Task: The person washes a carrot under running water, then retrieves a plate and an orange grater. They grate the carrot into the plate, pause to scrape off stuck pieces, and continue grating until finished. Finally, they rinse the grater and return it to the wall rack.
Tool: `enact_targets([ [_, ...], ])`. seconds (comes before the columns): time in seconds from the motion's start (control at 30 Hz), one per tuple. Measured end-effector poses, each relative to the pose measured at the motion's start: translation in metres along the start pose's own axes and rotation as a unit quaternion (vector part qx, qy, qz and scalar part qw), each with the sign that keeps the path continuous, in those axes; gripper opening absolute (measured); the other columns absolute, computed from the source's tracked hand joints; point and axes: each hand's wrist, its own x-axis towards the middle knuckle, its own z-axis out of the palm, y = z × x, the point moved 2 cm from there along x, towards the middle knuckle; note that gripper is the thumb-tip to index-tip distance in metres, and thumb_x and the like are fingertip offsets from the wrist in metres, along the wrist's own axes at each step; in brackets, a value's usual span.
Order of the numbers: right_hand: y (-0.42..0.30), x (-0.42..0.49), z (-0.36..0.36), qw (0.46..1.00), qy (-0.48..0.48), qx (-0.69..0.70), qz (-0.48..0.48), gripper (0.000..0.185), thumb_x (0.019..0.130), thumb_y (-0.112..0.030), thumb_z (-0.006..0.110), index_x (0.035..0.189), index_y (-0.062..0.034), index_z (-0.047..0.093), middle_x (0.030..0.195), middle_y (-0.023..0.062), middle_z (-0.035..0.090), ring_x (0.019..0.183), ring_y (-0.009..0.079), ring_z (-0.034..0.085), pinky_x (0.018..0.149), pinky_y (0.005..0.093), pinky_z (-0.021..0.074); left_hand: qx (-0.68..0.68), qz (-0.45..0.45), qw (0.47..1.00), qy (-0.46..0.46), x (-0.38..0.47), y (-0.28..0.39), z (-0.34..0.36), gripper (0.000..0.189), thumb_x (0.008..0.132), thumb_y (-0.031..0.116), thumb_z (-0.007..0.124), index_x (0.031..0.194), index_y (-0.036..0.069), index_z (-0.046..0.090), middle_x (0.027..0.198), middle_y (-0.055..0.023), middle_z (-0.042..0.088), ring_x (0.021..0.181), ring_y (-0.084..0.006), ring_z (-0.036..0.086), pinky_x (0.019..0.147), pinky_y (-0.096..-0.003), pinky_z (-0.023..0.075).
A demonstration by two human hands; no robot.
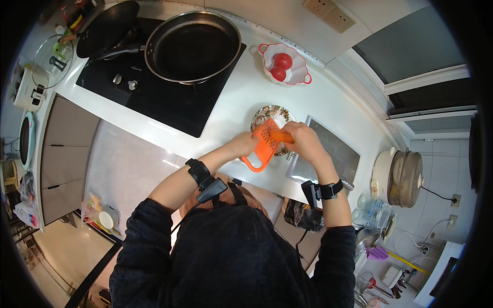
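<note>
My left hand (245, 144) grips the side of an orange plastic grater (265, 143), which lies tilted over a bowl with a floral pattern (264, 112). In my right hand (306, 140) is a peeled carrot (282, 136), its end against the perforated face of the grater. The grater's looped handle points towards my body. The inside of the bowl is mostly hidden by the grater and my hands. Behind the bowl stands a scalloped white dish with red handles (300, 73), holding two tomatoes (282, 61).
A black cooktop (165, 104) carries a large frying pan (192, 46) and a dark wok (108, 29) on the left. A grey board-like panel (327, 150) lies right of the bowl. Further right stand an electric steamer (398, 177) and plastic bottles (375, 213).
</note>
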Motion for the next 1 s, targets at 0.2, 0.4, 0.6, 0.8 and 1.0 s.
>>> enact_targets([
  [0.2,0.000,-0.027,-0.014,0.995,0.026,-0.002,-0.094,0.029,0.064,0.000,0.068,0.092,-0.0030,0.062,0.093,0.0111,0.063,0.086,0.0325,0.059,0.076,0.0401,0.0486,0.008,0.007,1.000,0.001,0.003,0.007,0.002,0.036,0.087,0.025,0.041,0.073,-0.005,0.056,0.053,-0.0096,0.051,0.045,-0.0218,0.052,0.045,-0.0375,0.0436],
  [0.4,0.014,0.000,0.008,0.999,-0.015,-0.030,-0.013,0.031,0.063,0.000,0.068,0.094,-0.0026,0.062,0.094,0.0117,0.063,0.087,0.0321,0.059,0.077,0.0399,0.0487,0.037,0.013,0.999,-0.019,-0.002,0.006,-0.003,0.036,0.089,0.025,0.040,0.080,-0.006,0.056,0.059,-0.0081,0.052,0.049,-0.0180,0.050,0.048,-0.0351,0.0422],
  [0.6,0.009,-0.013,-0.021,0.995,0.011,0.018,-0.096,0.032,0.063,0.000,0.068,0.095,-0.0016,0.061,0.094,0.0134,0.063,0.090,0.0324,0.059,0.079,0.0387,0.0483,0.043,-0.006,0.999,-0.013,-0.003,0.011,-0.007,0.038,0.090,0.026,0.039,0.081,-0.006,0.057,0.059,-0.0071,0.052,0.051,-0.0176,0.051,0.050,-0.0348,0.0426],
  [0.8,0.000,0.006,-0.011,0.995,-0.031,0.020,-0.088,0.033,0.064,-0.001,0.069,0.096,-0.0019,0.062,0.094,0.0131,0.063,0.091,0.0327,0.059,0.080,0.0373,0.0484,0.092,0.002,0.996,-0.014,0.000,0.007,-0.004,0.037,0.090,0.026,0.039,0.079,-0.005,0.058,0.057,-0.0089,0.052,0.051,-0.0186,0.052,0.050,-0.0349,0.0424],
  [1.0,0.017,0.012,-0.015,0.996,-0.062,0.047,-0.033,0.033,0.063,-0.001,0.068,0.096,-0.0021,0.062,0.092,0.0126,0.063,0.086,0.0322,0.060,0.078,0.0372,0.0490,0.088,0.027,0.996,-0.003,0.003,0.004,-0.003,0.037,0.088,0.026,0.040,0.078,-0.005,0.057,0.057,-0.0087,0.053,0.048,-0.0188,0.050,0.047,-0.0354,0.0405],
])
